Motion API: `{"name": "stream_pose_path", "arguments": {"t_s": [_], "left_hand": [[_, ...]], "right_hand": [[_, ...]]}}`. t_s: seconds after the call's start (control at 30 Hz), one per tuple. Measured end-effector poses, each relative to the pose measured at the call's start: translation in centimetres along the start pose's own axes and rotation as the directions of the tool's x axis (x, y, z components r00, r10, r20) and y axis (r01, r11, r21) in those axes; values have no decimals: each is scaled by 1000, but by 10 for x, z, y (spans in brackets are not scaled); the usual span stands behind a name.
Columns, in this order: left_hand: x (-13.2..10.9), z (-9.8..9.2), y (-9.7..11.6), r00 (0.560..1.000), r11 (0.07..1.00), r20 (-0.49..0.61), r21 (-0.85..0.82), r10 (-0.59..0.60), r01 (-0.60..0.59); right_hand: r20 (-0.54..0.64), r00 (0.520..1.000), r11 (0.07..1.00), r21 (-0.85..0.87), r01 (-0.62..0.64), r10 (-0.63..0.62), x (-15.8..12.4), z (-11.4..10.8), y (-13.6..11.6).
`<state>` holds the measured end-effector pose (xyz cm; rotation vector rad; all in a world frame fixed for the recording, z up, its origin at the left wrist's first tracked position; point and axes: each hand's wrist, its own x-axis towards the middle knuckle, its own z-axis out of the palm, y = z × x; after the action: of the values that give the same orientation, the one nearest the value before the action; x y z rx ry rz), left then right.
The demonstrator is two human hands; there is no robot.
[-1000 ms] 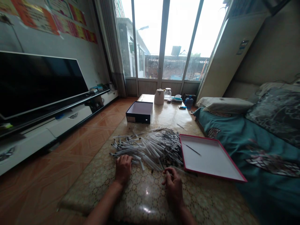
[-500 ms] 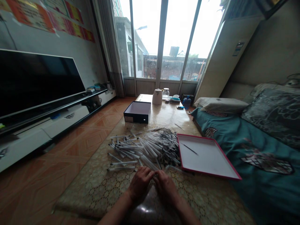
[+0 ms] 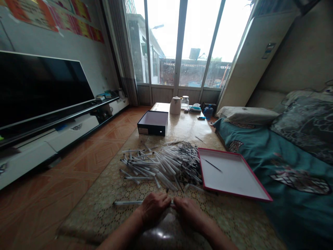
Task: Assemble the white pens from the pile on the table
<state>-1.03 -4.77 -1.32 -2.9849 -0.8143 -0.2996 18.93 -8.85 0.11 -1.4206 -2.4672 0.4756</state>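
Observation:
My left hand (image 3: 154, 205) is closed around a slim white pen (image 3: 127, 202). Its dark-tipped end sticks out to the left, close above the patterned tabletop (image 3: 104, 217). A short pale piece of it shows between the two hands. My right hand (image 3: 188, 210) is closed at that end, its fingertips pinched and close to the left hand's; they hide the rest. Just beyond the hands lies a loose heap of white pen barrels (image 3: 166, 161) with black ends, mixed with thin dark sticks on its right side.
A shallow red-rimmed box lid (image 3: 234, 173) lies right of the heap, with a thin dark stick (image 3: 213, 165) in it. Behind the heap stands an open dark box (image 3: 152, 130). Farther back are a kettle (image 3: 175, 106), a glass jar (image 3: 185, 102) and a tissue pack (image 3: 195, 108).
Both hands have come a little toward me, away from the heap. The white pen has moved with them and now lies apart from the other pens.

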Motion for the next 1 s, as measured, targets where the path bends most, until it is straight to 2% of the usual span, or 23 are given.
{"name": "stream_pose_path", "arguments": {"t_s": [0.13,0.23,0.33,0.43,0.53,0.6,0.63,0.67,0.7,0.73,0.83,0.9,0.93,1.0], "left_hand": [[8,-17,-1,997,999,67,-35,-24,26],[19,-32,2,994,994,96,-92,-55,64],[19,-46,-9,990,978,104,-172,-99,115],[5,-59,-36,969,939,107,-241,-225,244],[2,-65,-51,926,852,-24,-402,-377,336],[15,-62,-44,881,728,-95,-608,-464,317],[25,-58,-36,841,625,-117,-724,-529,293],[36,-52,-26,803,483,-85,-834,-590,267],[45,-46,-17,750,314,-36,-920,-661,233],[53,-40,-8,717,167,16,-969,-697,184],[62,-19,11,593,-151,185,-983,-784,106],[57,-7,18,507,-313,295,-948,-810,51],[53,-2,20,466,-379,338,-925,-818,6],[44,7,25,394,-474,404,-876,-825,-94]], "right_hand": [[-69,989,978,-169,121,-134,3,2,2],[-107,977,950,-273,150,-185,6,-5,1],[-141,971,943,-301,144,-193,-1,-18,15],[-216,972,972,-233,40,-91,-16,-35,50],[-314,943,984,-99,-148,110,-16,-46,78],[-328,923,979,35,-202,202,-1,-47,80],[-322,919,974,91,-207,226,10,-47,77],[-320,909,962,145,-230,265,23,-47,72],[-337,886,944,198,-265,319,35,-47,67],[-360,853,919,260,-298,378,47,-48,63],[-391,744,802,505,-319,542,67,-55,57],[-400,701,743,609,-277,590,65,-57,54],[-404,697,733,629,-259,593,60,-56,52],[-372,734,731,637,-244,569,46,-47,44]]}}
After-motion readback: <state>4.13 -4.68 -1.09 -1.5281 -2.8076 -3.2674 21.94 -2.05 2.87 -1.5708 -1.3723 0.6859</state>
